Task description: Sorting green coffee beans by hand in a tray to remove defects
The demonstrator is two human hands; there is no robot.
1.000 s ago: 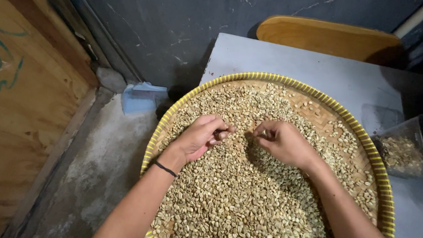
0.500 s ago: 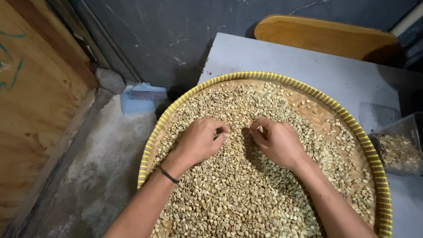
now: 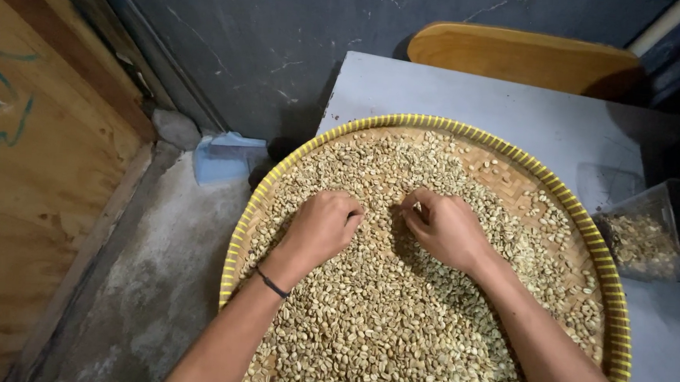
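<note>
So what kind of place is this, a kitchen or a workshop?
More likely a small, rough sorting room for raw coffee: pale beans fill a woven tray on a grey table, beside bare concrete floor and plywood.

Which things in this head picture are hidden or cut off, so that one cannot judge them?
- Left hand: the fingers curl down into the pale beans, so whether they pinch any is hidden.
- Right hand: the same, its fingertips are tucked under.
- Woven tray: its near rim is cut by the bottom edge.
- Clear plastic container: cut by the right edge and dim.
</note>
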